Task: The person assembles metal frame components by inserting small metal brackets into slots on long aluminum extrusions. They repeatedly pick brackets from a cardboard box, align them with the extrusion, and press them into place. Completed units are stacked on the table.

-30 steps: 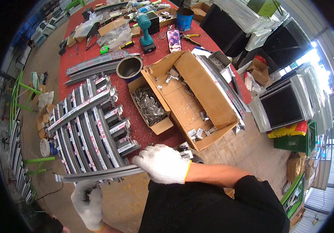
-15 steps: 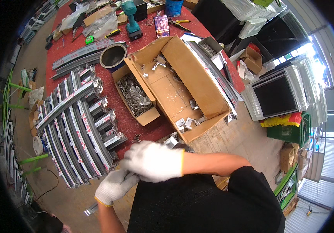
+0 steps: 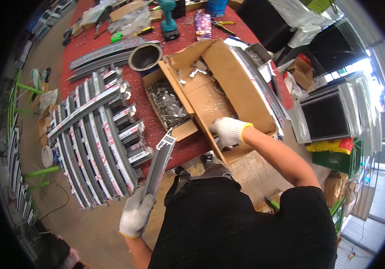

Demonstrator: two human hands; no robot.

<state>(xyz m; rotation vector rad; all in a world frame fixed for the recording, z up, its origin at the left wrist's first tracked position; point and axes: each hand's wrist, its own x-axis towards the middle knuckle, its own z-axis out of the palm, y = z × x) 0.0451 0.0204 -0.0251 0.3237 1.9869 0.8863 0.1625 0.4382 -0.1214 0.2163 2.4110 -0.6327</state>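
Observation:
My left hand (image 3: 137, 211), in a white knit glove with a yellow cuff, is closed round a grey aluminium profile (image 3: 158, 165). The profile slants upward, its hollow cut end showing at the top. My right hand (image 3: 231, 130), gloved alike, reaches into the near end of a large cardboard box (image 3: 250, 101). Small metal corner brackets (image 3: 223, 145) lie under that hand, and its fingertips are hidden. A smaller cardboard box full of thin metal pieces (image 3: 169, 104) stands against the large box's left side.
A crossed stack of grey profiles (image 3: 95, 134) lies on the left of the red table (image 3: 85, 56). Behind the boxes are a dark round bowl (image 3: 146, 57), a teal cordless drill (image 3: 168, 22), a phone (image 3: 203, 27) and yellow-handled pliers (image 3: 224, 27). Long profiles (image 3: 264, 85) lie right of the large box.
My hands, together before, have moved apart. The right went right and forward into the large box; the left moved slightly, and the profile in it now shows in full. The view has shifted.

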